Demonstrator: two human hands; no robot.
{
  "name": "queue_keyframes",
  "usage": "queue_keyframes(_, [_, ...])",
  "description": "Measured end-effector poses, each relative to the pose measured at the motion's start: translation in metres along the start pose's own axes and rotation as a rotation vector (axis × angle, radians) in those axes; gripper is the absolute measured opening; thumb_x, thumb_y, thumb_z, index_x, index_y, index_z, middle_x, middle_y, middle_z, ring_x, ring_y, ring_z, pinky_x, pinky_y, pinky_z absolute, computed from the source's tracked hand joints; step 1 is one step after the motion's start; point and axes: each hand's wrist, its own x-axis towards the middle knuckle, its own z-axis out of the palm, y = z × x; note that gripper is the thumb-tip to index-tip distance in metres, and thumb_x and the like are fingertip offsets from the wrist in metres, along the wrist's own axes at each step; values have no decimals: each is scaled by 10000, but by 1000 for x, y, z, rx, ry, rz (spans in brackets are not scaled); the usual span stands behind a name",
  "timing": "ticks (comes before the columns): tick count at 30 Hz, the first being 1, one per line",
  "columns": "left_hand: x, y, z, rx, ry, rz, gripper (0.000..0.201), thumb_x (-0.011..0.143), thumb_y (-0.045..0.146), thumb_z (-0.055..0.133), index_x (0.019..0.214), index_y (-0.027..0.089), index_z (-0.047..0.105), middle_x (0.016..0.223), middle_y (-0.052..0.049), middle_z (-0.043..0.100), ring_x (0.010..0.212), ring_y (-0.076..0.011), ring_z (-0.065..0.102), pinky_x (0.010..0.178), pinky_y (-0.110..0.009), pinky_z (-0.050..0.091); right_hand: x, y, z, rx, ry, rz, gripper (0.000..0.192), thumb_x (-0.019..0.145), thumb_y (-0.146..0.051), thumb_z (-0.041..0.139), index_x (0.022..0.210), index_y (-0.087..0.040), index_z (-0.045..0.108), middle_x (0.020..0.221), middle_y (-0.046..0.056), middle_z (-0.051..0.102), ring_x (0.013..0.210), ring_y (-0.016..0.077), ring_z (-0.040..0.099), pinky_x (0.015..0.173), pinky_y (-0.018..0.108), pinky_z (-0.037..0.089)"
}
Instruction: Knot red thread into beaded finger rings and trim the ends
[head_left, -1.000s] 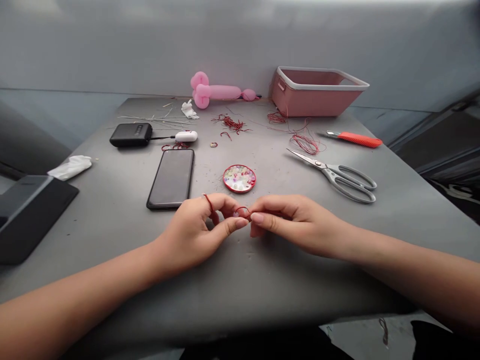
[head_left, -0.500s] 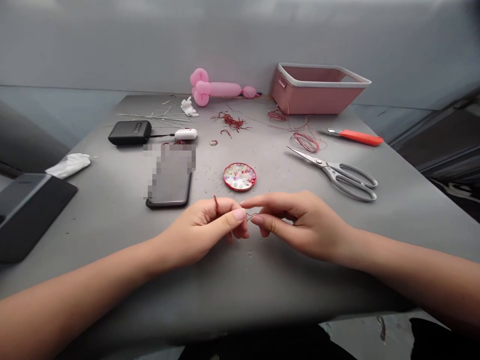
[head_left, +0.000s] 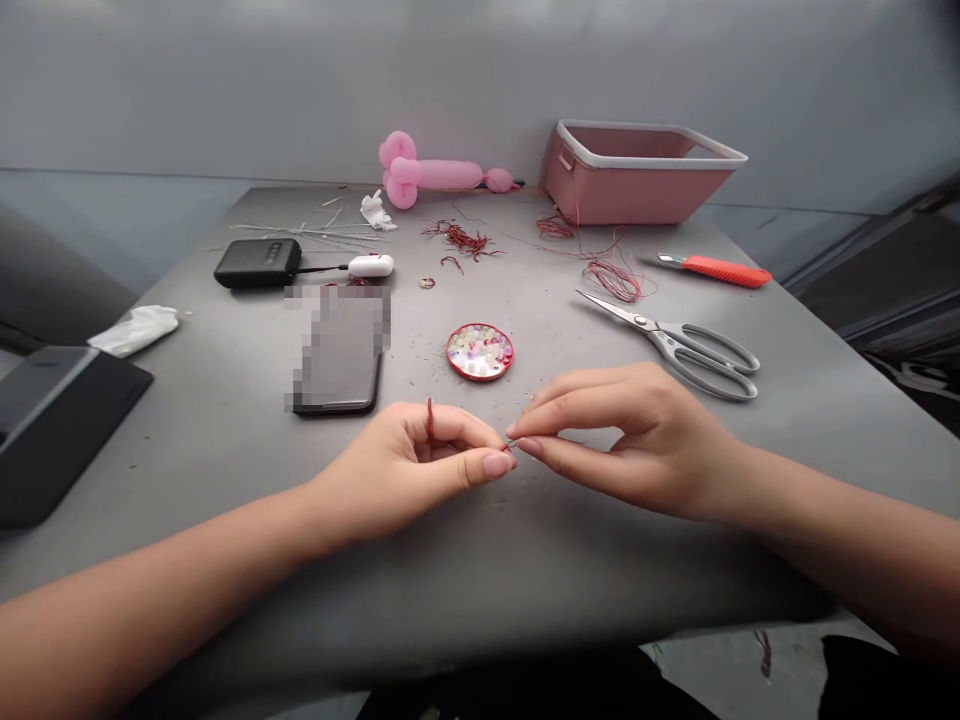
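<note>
Two bare hands meet low over the grey table (head_left: 480, 560), fingertips nearly touching. Left hand (head_left: 420, 465): thumb and forefinger pressed together on a short length of red thread (head_left: 430, 415), which also loops over the forefinger knuckle. Right hand (head_left: 630, 435): thumb and forefinger pinched shut on the free end of that thread, other fingers spread above. Whether a bead sits between the two pinches is too small to tell.

Assessment: the work in hand appears to be fine threading or knotting. It would go best with both wrists rested on the table, the thread kept taut between the pinches, and the free end held short so that it does not bend.

Just beyond the hands lies a round red dish of beads (head_left: 480, 352). Left of it, a dark phone (head_left: 337, 350), flat. Right of it, grey scissors (head_left: 682, 340), blades shut, well apart from the hands. Farther back: loose red thread scraps (head_left: 615, 280), an orange-handled tool (head_left: 720, 270), a black power bank (head_left: 259, 263) cabled to a small white device (head_left: 371, 266). At the far edge, a pink basket (head_left: 637, 185) and a pink balloon figure (head_left: 431, 178).
</note>
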Motion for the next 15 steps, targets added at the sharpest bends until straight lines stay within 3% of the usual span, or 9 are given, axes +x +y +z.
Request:
queue_keyframes(4, [-2, 0, 4, -21, 20, 145, 47, 783, 232, 735, 789, 195, 763, 894, -33, 723, 839, -143, 664, 761, -247, 544, -4, 3, 2, -119, 20, -108, 113, 891, -134, 606, 895, -162, 716, 806, 30, 740, 694, 102, 664, 634, 212, 513])
queue_keyframes(8, [-4, 1, 4, 59, 30, 290, 63, 797, 168, 717, 812, 199, 770, 928, -30, 708, 844, -127, 689, 745, -215, 567, -6, 2, 4, -124, 10, -91, 103, 905, -137, 579, 868, -153, 674, 803, 41, 737, 701, 121, 666, 624, 231, 509])
queue_keyframes(12, [-6, -1, 3, 274, 62, 441, 93, 829, 148, 691, 863, 194, 764, 956, -40, 725, 863, -134, 709, 782, -225, 584, -6, 0, 4, -134, -26, -70, 119, 905, -117, 550, 840, -181, 628, 787, 23, 717, 682, 109, 642, 608, 215, 495])
queue_keyframes(15, [-6, -4, 3, 522, 125, 652, 110, 835, 95, 673, 884, 153, 752, 940, -58, 736, 847, -125, 712, 798, -211, 581, -7, 0, 4, -209, -13, -112, 173, 910, -94, 509, 809, -196, 605, 775, 20, 696, 672, 104, 624, 582, 204, 474])
